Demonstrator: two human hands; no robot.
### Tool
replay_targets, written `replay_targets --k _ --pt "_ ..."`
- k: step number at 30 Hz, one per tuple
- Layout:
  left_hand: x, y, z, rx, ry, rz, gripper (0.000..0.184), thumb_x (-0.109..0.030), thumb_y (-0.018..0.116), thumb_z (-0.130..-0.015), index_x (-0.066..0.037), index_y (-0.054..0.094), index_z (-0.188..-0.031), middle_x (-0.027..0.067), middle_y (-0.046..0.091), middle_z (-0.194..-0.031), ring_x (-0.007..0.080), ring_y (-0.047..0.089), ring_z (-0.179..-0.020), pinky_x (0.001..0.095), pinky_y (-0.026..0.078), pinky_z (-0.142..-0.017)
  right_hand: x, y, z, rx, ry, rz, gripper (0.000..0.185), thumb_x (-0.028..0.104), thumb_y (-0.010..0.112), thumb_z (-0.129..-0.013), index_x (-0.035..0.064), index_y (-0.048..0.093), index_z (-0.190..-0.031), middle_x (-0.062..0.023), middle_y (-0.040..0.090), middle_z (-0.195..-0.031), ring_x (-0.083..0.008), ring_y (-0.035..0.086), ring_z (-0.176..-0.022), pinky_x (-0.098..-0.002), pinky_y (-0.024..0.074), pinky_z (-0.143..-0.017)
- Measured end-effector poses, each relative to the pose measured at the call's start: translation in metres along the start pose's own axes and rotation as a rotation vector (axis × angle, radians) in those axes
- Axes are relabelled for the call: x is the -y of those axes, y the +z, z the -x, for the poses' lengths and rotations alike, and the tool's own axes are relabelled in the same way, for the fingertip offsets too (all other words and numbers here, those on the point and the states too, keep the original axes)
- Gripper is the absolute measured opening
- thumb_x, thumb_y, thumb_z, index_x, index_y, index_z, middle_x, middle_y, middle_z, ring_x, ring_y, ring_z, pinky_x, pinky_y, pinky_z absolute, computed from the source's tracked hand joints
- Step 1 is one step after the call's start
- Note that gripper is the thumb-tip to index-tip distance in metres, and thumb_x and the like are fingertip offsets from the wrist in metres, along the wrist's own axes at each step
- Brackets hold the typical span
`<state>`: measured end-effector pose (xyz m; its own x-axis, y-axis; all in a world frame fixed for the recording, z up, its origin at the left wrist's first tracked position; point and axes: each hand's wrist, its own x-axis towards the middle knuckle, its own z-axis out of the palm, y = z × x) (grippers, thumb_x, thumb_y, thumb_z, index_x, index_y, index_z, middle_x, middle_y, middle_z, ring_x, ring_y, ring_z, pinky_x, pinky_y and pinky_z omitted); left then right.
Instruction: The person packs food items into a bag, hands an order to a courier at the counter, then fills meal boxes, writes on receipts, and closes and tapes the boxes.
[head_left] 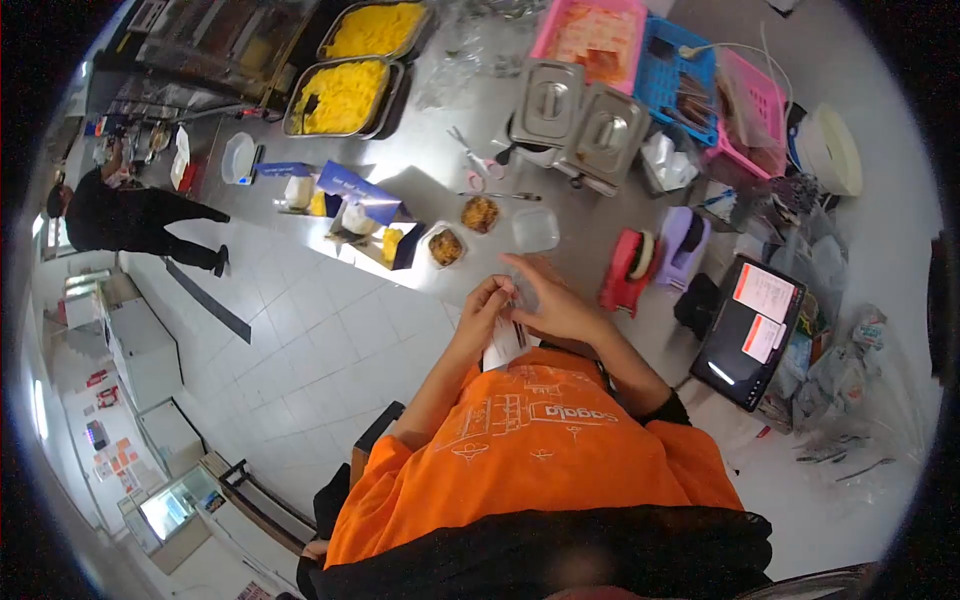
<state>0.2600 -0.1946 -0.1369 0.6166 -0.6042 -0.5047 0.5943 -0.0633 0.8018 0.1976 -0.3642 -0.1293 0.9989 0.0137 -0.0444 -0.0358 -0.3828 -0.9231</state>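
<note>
The orange shirt (560,465) carries thin white line drawings across the chest, boxy building-like outlines among them, with white lettering in a rounded frame just below the centre of the view; the word looks like "Saggala". Its loose orange sleeves lie at 7 o'clock and 4 o'clock. A black band (668,408) of cloth rings the right forearm near the elbow, cuff or undersleeve unclear. Black, softly creased cloth (560,550) spans 5 to 7 o'clock. The left hand (488,302) and right hand (552,300) are ungloved

Shiny metal counter (420,210), matt orange cloth shirt (540,440)
</note>
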Motion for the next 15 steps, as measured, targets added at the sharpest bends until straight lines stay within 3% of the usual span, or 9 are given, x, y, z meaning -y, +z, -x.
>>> replay_targets --k 2,5,8,9,12,15 --pt "-0.004 -0.036 -0.003 0.004 -0.05 0.019 0.016 -0.019 0.051 -0.095 -0.006 0.057 -0.101 0.0012 0.057 -0.093 0.0103 0.052 -0.088 0.024 0.041 -0.076 -0.015 0.04 -0.025 0.062 0.034 -0.095 0.074 0.028 0.078 -0.073 0.0073 0.041 -0.133 -0.0199 0.043 -0.13 -0.0352 0.043 -0.122 -0.0407 0.0358 -0.102" --pt "0.014 -0.103 -0.023 -0.197 0.141 -0.239 0.023 -0.021 0.051 -0.096 -0.005 0.055 -0.112 0.0049 0.058 -0.096 0.0136 0.054 -0.085 0.0258 0.044 -0.073 -0.029 0.09 -0.057 -0.195 0.181 -0.087 0.07 0.03 0.078 -0.072 0.0075 0.046 -0.13 -0.0198 0.045 -0.126 -0.0357 0.045 -0.12 -0.0413 0.0385 -0.1" --pt "0.01 -0.143 -0.035 -0.403 0.0 -0.534 0.031 -0.022 0.05 -0.096 -0.003 0.05 -0.12 0.0122 0.06 -0.1 0.0168 0.057 -0.084 0.0289 0.046 -0.073 -0.031 0.125 -0.085 -0.335 0.232 0.205 0.072 0.033 0.079 -0.071 0.0068 0.045 -0.129 -0.0191 0.046 -0.123 -0.0361 0.045 -0.119 -0.0421 0.0397 -0.098" --pt "0.023 -0.164 -0.047 -0.329 0.05 -0.575 0.037 -0.024 0.049 -0.097 -0.003 0.044 -0.127 0.0192 0.059 -0.107 0.023 0.06 -0.089 0.0338 0.047 -0.077 -0.028 0.138 -0.093 -0.4 0.26 0.185 0.074 0.034 0.079 -0.07 0.0064 0.045 -0.129 -0.0194 0.046 -0.124 -0.0375 0.045 -0.118 -0.0433 0.0397 -0.098" --pt "0.014 -0.179 -0.066 -0.254 0.373 -0.684 0.038 -0.023 0.048 -0.097 -0.001 0.044 -0.127 0.0217 0.059 -0.112 0.0297 0.06 -0.097 0.0366 0.047 -0.085 -0.035 0.175 -0.115 -0.595 0.203 0.36 0.073 0.033 0.079 -0.067 0.0066 0.046 -0.128 -0.0244 0.042 -0.127 -0.0419 0.044 -0.117 -0.0481 0.0395 -0.096" --pt "0.018 -0.191 -0.083 -0.244 0.498 -0.722 0.038 -0.023 0.046 -0.098 0.001 0.047 -0.127 0.0216 0.059 -0.113 0.0334 0.059 -0.104 0.0373 0.045 -0.09 -0.039 0.192 -0.127 -0.635 0.224 0.503 0.07 0.028 0.078 -0.068 0.0092 0.046 -0.128 -0.022 0.04 -0.131 -0.0404 0.043 -0.118 -0.0493 0.038 -0.096"
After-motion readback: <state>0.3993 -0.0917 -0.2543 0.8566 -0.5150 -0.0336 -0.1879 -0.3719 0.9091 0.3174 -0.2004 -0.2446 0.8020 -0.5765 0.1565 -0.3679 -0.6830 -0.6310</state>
